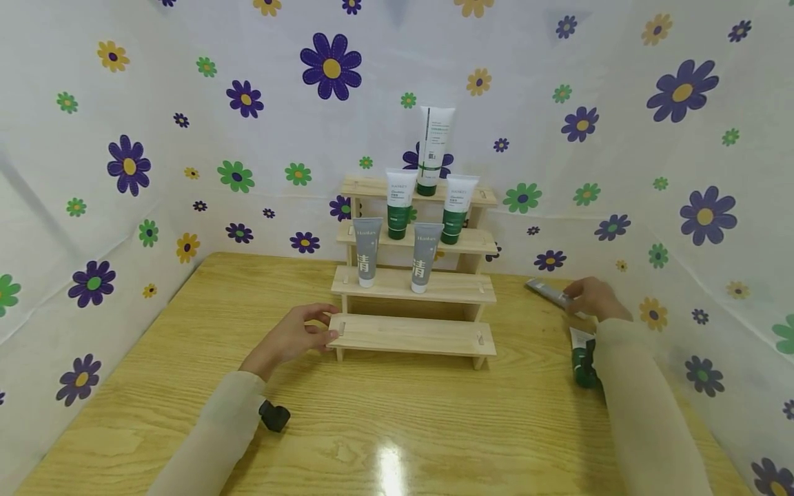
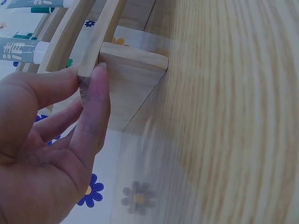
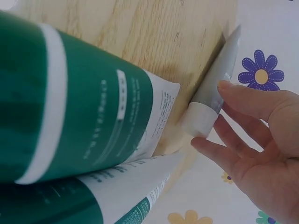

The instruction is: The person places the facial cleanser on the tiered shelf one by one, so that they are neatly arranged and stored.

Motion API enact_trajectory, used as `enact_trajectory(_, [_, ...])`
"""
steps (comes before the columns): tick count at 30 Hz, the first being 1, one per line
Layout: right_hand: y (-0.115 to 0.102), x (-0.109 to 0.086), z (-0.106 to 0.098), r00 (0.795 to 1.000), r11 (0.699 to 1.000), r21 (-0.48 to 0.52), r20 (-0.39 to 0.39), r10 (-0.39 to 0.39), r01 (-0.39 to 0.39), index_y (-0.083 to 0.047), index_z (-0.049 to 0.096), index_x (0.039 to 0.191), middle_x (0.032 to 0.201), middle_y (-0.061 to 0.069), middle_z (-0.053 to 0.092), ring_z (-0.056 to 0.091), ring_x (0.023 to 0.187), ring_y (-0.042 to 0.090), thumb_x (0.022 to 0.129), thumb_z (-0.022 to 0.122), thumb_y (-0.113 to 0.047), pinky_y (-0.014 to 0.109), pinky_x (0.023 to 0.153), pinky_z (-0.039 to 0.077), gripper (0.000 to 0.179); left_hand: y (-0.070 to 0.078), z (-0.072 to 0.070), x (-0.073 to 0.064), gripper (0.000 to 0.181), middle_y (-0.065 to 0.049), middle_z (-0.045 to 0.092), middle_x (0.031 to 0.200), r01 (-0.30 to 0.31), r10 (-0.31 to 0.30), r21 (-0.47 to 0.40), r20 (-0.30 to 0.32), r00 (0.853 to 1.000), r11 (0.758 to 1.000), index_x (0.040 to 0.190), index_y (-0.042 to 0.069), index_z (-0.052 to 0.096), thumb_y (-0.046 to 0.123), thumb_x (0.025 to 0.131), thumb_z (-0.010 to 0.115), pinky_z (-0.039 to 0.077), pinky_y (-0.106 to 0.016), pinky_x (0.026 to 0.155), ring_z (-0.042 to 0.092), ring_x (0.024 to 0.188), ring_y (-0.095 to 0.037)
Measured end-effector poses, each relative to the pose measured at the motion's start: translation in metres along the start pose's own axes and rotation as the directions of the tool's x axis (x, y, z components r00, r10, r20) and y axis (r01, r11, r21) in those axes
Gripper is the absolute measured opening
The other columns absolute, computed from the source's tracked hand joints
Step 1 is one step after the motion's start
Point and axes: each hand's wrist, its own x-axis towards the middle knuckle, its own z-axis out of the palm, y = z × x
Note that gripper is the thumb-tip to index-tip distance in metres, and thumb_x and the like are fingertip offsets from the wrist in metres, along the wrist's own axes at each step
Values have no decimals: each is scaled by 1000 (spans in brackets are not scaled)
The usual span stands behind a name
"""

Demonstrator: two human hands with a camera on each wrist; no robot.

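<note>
My left hand [image 1: 299, 336] pinches the left end of the lowest step of a wooden tiered display stand [image 1: 409, 334]; in the left wrist view thumb and index finger [image 2: 96, 107] take the board's edge between them. At the right, my right hand [image 1: 592, 300] has thumb and fingers at the cap end of a grey squeeze tube [image 1: 548, 293] lying on the table. In the right wrist view the thumb meets the grey body, and a fingertip is right at the white cap [image 3: 200, 119].
Two grey tubes [image 1: 367, 255] stand on the second step, two white-and-green tubes [image 1: 401, 203] on the third, and a taller white tube [image 1: 434, 151] on top. Beside my right forearm lie green-and-white tubes [image 3: 103, 98]. Flowered cloth [image 1: 589, 62] walls the wooden table [image 1: 372, 427].
</note>
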Motion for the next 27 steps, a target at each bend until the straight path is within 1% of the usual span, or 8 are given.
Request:
enact_trajectory(2, [0, 1, 2, 1000, 1000, 13, -6, 1, -1, 11, 58, 133, 137, 35, 58, 54, 124, 54, 90, 70, -6, 65, 106, 48, 48, 0, 0, 0, 50, -23, 55, 130, 6, -6, -3, -5, 1000, 1000, 146, 6, 53, 10, 99, 69, 66, -37, 81, 70, 90, -18])
enact_trajectory(5, [-1, 2, 4, 1000, 999, 44, -7, 8, -8, 9, 60, 132, 135, 34, 60, 56, 122, 51, 92, 71, -9, 65, 105, 48, 45, -1, -1, 0, 50, -23, 55, 130, -1, 1, 5, -4, 1000, 1000, 146, 5, 52, 10, 99, 69, 66, -37, 82, 71, 90, -18])
enact_trajectory(10, [-4, 1, 9, 1000, 996, 86, -3, 1, -1, 9, 62, 130, 134, 34, 61, 56, 121, 51, 91, 73, -8, 66, 107, 46, 44, -1, 0, 0, 50, -22, 56, 130, 7, -7, 5, -6, 1000, 1000, 146, 7, 53, 11, 99, 69, 66, -37, 82, 71, 92, -18])
enact_trajectory(16, [-2, 4, 14, 999, 997, 58, -30, -42, 44, 11, 65, 125, 128, 34, 64, 58, 118, 52, 89, 75, -4, 65, 106, 47, 40, -1, 1, 0, 50, -23, 56, 130, 4, -4, 7, -2, 1000, 1000, 146, 6, 53, 11, 99, 70, 66, -38, 82, 70, 92, -18])
enact_trajectory(22, [2, 8, 17, 999, 997, 65, -24, -33, 35, 10, 66, 124, 130, 34, 63, 59, 118, 50, 87, 75, -4, 63, 105, 48, 41, -1, -1, 0, 51, -24, 55, 132, 1, -1, -6, 5, 1000, 1000, 147, 5, 51, 10, 100, 69, 66, -38, 82, 70, 93, -19])
enact_trajectory(27, [4, 7, 22, 996, 995, 60, -42, -75, 77, 11, 67, 121, 127, 35, 63, 60, 114, 50, 86, 77, -3, 62, 101, 50, 39, -1, 0, 1, 51, -24, 54, 132, 16, -16, -10, 2, 1000, 1000, 147, 5, 51, 11, 99, 69, 66, -38, 83, 70, 94, -19])
